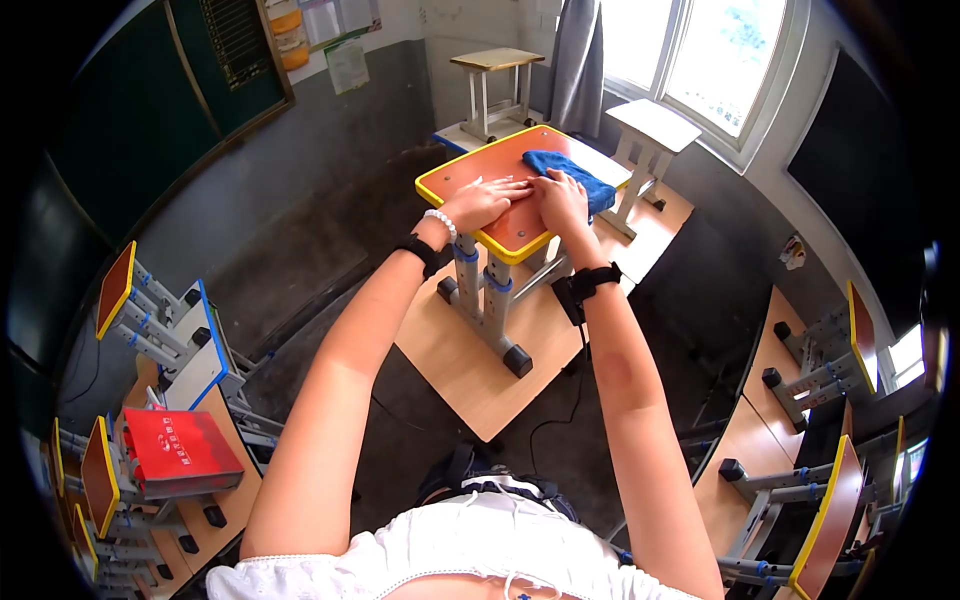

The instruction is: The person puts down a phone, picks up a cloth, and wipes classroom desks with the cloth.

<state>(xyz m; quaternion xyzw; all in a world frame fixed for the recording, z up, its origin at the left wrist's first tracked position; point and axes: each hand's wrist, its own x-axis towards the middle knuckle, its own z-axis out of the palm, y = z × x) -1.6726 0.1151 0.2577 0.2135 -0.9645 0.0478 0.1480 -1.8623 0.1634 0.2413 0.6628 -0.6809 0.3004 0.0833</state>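
An orange stool seat with a yellow rim (459,182) stands on a light wooden desk (477,391). My left hand (487,203) lies on the seat with its fingers stretched to the right, holding nothing. A folded blue cloth (592,184) rests on the right part of the seat. My right hand (562,203) is at the cloth's left edge, fingers bent over it; whether they grip it is hard to see. The fingertips of both hands nearly meet. A white beaded bracelet and a black band are on my left wrist, another black band on my right.
Behind the seat stand a white-topped stool (654,125) and a wooden-topped stool (497,60). A red bag (182,450) sits on a desk at the left among several stools. More stools (829,515) rest on desks at the right. A black cable (560,420) hangs near the desk.
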